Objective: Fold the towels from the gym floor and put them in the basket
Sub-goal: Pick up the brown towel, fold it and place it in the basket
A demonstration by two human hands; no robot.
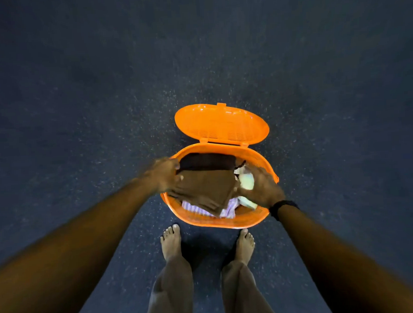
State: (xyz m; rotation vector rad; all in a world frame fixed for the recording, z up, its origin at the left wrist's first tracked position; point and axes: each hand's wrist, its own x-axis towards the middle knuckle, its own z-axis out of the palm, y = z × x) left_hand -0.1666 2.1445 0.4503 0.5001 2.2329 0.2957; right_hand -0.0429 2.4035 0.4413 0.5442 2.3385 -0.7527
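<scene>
Head cam looks straight down at a round orange plastic laundry basket point(227, 223) on the dark speckled gym floor point(79, 91), its hinged orange lid point(222, 125) flipped open at the far side. Both hands hold a folded brown towel point(206, 192) over the opening: left hand point(162, 174) grips its left edge, right hand point(265, 189) curls round the right edge, kinda blurry. Black, striped purple-white and pale green cloths already lie inside. Bare feet stand just beside the basket.
</scene>
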